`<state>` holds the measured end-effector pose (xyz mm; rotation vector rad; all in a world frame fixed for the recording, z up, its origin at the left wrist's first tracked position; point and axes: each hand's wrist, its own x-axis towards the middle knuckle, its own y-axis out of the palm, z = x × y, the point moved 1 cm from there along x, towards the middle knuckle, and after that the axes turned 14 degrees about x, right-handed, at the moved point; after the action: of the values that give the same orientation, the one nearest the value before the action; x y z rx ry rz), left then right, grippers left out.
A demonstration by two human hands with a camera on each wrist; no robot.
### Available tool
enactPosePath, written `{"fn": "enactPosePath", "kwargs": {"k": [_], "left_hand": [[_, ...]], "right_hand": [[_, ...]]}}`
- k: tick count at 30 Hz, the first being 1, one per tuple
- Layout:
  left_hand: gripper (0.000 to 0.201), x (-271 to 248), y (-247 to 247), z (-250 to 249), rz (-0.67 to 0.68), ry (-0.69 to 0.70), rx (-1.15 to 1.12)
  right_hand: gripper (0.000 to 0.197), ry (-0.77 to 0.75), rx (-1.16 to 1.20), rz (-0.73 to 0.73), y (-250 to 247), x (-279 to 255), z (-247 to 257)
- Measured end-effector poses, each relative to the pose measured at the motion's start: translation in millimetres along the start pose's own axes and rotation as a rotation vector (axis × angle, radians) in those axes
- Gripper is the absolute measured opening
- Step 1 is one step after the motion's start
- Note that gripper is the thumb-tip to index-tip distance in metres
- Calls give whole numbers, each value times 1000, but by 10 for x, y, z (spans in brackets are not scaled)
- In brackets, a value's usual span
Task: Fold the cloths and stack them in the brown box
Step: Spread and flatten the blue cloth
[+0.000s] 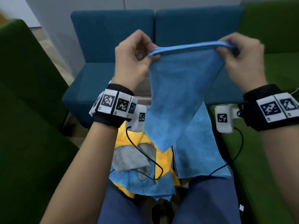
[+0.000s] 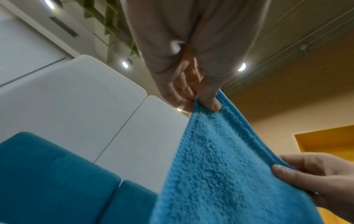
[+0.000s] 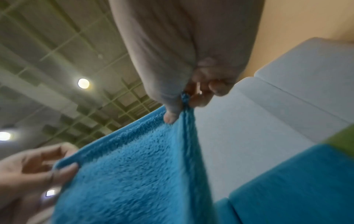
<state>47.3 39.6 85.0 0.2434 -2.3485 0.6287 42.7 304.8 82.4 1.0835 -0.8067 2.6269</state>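
A blue terry cloth [image 1: 179, 88] hangs in the air in front of me, its doubled top edge stretched level between both hands. My left hand [image 1: 145, 54] pinches the left corner, thumb against fingers, as the left wrist view [image 2: 206, 104] shows. My right hand [image 1: 226, 47] pinches the right corner, seen close in the right wrist view [image 3: 180, 109]. The cloth [image 2: 220, 174] narrows to a point below. On my lap lie more cloths: another blue cloth [image 1: 199, 156], a yellow cloth [image 1: 163, 157], a grey cloth [image 1: 127, 157]. No brown box is in view.
A blue sofa [image 1: 113, 38] stands straight ahead. Green armchairs [image 1: 24, 110] flank me on both sides. Black cables [image 1: 145, 157] from the wrist cameras trail over the lap cloths. A pale table edge [image 1: 144, 96] shows behind the hanging cloth.
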Motion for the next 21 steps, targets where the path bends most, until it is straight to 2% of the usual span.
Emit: {"fn": "enactPosePath", "kwargs": {"k": [2, 5, 7, 10, 15, 18, 21], "left_hand": [[29, 35, -43, -11, -30, -14, 1], [11, 44, -74, 4, -37, -43, 89], [7, 26, -79, 14, -46, -41, 124], [12, -13, -60, -13, -56, -32, 107], [14, -79, 39, -34, -74, -64, 102], [22, -97, 71, -99, -160, -93, 59], [26, -85, 91, -201, -219, -49, 25]], "right_hand": [[18, -14, 53, -92, 14, 13, 40], [14, 0, 84, -159, 70, -71, 41], [7, 10, 134, -224, 68, -100, 83], [19, -10, 176, -332, 32, -105, 227], [19, -13, 210, -323, 8, -179, 240], [27, -62, 166, -316, -12, -232, 223], [28, -103, 134, -346, -64, -254, 227]]}}
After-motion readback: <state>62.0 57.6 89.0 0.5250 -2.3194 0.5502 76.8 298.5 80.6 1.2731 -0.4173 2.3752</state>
